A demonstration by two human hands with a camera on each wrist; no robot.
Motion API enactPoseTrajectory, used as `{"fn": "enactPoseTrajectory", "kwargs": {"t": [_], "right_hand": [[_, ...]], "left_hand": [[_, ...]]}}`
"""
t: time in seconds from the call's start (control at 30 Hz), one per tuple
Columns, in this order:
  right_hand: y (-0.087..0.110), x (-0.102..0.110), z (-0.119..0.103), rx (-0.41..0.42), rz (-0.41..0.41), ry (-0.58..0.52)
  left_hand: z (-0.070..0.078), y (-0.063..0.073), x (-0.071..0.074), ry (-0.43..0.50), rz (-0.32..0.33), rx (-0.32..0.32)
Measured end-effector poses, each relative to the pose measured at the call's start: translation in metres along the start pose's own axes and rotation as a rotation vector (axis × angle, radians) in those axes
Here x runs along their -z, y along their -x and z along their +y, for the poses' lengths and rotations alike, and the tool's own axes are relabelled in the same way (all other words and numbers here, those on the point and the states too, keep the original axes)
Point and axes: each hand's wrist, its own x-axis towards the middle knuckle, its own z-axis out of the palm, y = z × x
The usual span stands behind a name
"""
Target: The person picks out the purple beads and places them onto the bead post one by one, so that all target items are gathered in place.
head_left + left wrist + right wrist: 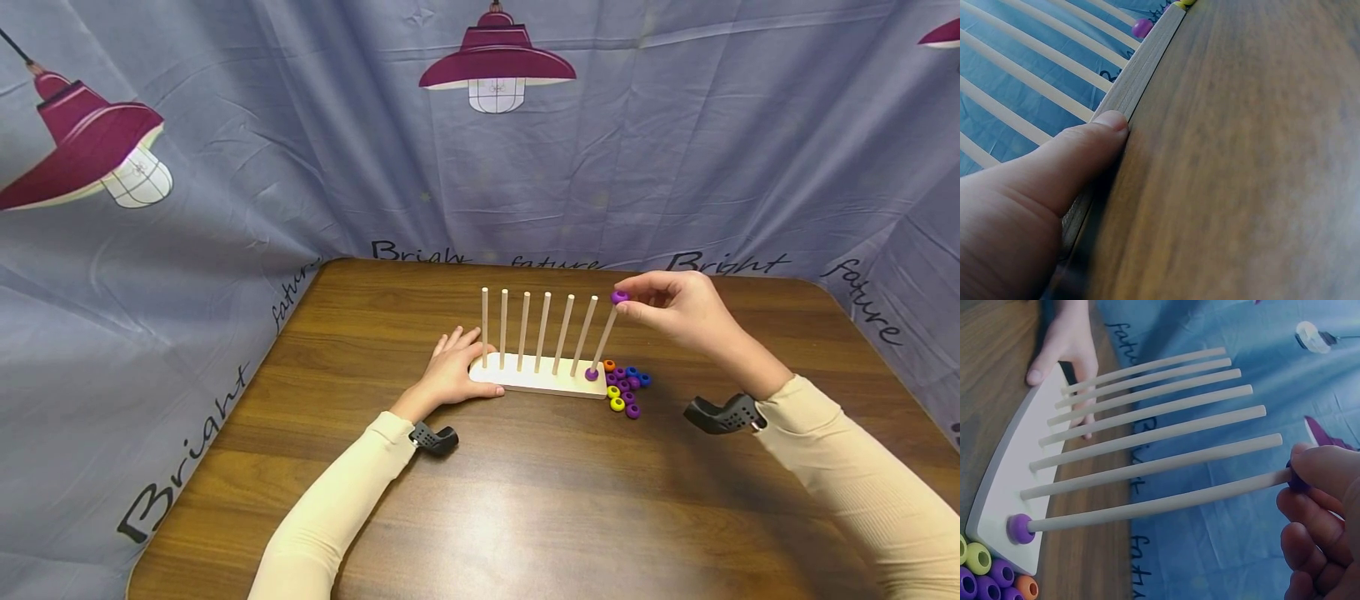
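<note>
A pale wooden peg board [542,379] with a row of several upright rods lies on the table. My left hand [452,372] grips its left end, thumb along the near side; in the left wrist view the thumb [1094,134] presses the board's edge [1141,69]. My right hand [684,310] pinches a purple bead [619,297] between thumb and fingers at the tip of the rightmost rod. In the right wrist view that bead [1298,477] sits at the rod's end, partly hidden by the fingers. Another purple bead [592,374] rests at the base of the same rod.
Just right of the board lies a cluster of loose beads: purple [633,411], yellow [617,404], blue [645,380] and one orange [609,366]. The brown wooden table [480,500] reaches back to a blue-grey curtain [637,167] with printed lamps.
</note>
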Motion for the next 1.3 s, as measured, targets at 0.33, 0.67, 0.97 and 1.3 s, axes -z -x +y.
{"fn": "enactPoseTrajectory", "kwargs": {"t": [0.33,0.67,0.97,1.3], "right_hand": [[0.0008,0.0,0.0,0.022,0.002,0.014],[0.0018,-0.0003,0.0009,0.029,-0.009,0.023],[0.003,-0.0002,-0.0003,0.035,-0.002,0.017],[0.003,-0.0004,0.0018,0.038,-0.007,0.037]], "left_hand": [[0.0011,0.0011,0.0007,0.001,0.001,0.0],[0.0018,0.002,0.0013,0.001,0.004,-0.001],[0.0026,0.0022,0.0019,0.001,-0.002,-0.001],[0.0022,0.002,0.0022,0.004,-0.005,-0.002]]}}
